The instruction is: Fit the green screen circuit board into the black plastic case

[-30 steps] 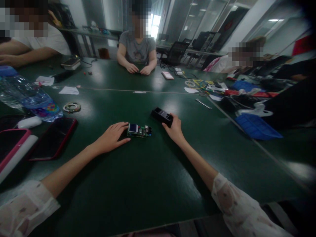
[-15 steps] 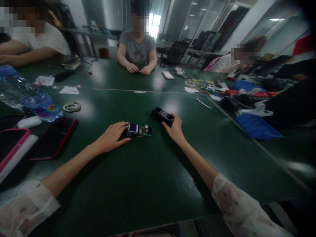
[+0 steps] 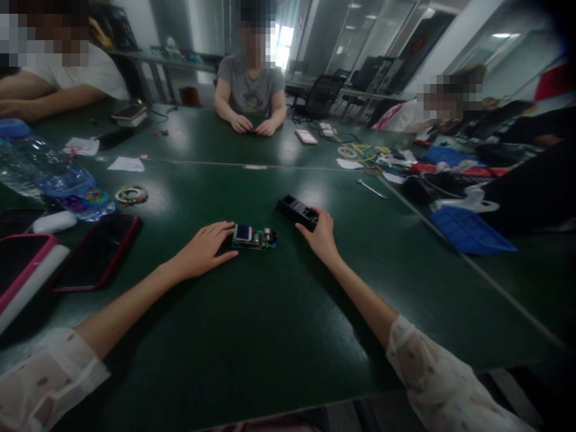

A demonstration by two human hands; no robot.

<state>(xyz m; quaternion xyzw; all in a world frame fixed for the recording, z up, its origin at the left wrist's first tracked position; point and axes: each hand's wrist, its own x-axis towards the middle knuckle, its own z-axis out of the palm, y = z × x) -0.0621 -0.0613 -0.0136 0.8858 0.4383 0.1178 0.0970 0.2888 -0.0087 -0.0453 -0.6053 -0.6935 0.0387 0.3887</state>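
A small green circuit board with a little square screen lies on the dark green table. My left hand rests flat beside its left end, fingers stretched out, the fingertips at the board's edge. To the right of the board and a bit farther off is a black plastic casing with cut-out openings on top. Its near right end sits between the thumb and fingers of my right hand, and it lies at a slant on the table or just over it.
At the left are a plastic water bottle, a red-edged phone and a coiled bracelet. A wrench, tangled cables and a blue tray lie to the right. Across the table sits a person.
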